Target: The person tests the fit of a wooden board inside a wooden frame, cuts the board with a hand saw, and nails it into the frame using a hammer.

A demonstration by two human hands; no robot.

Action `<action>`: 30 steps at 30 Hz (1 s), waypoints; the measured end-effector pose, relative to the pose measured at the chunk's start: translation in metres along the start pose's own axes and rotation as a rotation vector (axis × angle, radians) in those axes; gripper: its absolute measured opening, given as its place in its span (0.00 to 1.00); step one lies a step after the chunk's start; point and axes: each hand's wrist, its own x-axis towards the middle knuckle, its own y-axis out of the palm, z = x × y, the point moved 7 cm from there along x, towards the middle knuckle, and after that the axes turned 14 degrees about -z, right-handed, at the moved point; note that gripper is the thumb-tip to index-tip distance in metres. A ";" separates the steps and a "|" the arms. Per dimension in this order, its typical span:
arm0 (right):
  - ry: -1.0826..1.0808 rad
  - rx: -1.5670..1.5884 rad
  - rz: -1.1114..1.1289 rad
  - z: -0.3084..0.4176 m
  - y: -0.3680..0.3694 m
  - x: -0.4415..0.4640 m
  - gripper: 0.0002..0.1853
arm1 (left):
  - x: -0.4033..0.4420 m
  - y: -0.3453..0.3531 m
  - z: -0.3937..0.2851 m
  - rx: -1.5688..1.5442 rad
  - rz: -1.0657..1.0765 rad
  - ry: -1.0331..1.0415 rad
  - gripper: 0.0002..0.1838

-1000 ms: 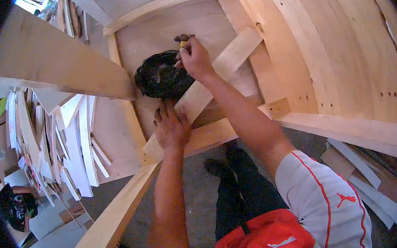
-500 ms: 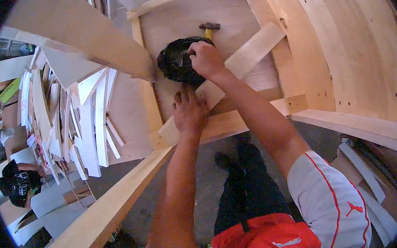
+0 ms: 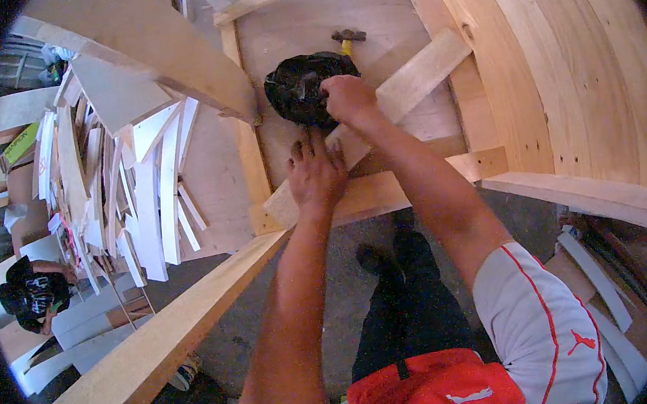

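My left hand (image 3: 316, 173) lies with its fingers spread on the lower part of a diagonal wooden board (image 3: 426, 70), just below a black plastic bag (image 3: 300, 88). At the right edge of that crumpled bag is my right hand (image 3: 351, 101), its fingers curled closed. What they hold, if anything, is hidden from me. Behind the bag a hammer (image 3: 347, 37) with a dark metal head and yellow handle rests on the plywood panel (image 3: 285, 32), its handle partly covered by the bag.
Timber framing surrounds the panel, with a plank wall (image 3: 558, 66) at right. A thick beam (image 3: 141, 56) crosses the upper left, and a long rail (image 3: 173, 330) runs to the lower left. Scrap strips (image 3: 147, 210) are piled at left, near another person (image 3: 35, 292).
My right hand has shifted from over the bag toward its right edge and slightly down. The whole view has moved a little. My left hand stays on the board.
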 end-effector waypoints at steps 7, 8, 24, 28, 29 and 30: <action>0.093 0.075 0.022 -0.007 -0.003 0.002 0.12 | 0.000 0.000 0.000 0.013 0.031 -0.009 0.32; 0.079 0.073 0.001 -0.008 0.000 0.003 0.13 | -0.001 0.002 0.001 -0.001 0.017 -0.005 0.32; -0.098 -0.031 -0.109 0.016 -0.009 -0.028 0.16 | -0.010 0.018 0.016 -0.138 -0.086 -0.043 0.25; -0.101 -0.165 -0.072 0.011 0.010 -0.024 0.12 | -0.014 0.011 0.014 -0.063 -0.243 0.047 0.19; -0.119 -0.174 -0.092 0.010 0.013 -0.021 0.11 | -0.016 0.008 0.013 -0.071 -0.319 0.077 0.18; -0.136 -0.186 -0.107 0.012 0.013 -0.020 0.10 | -0.017 0.001 0.012 -0.087 -0.285 0.059 0.19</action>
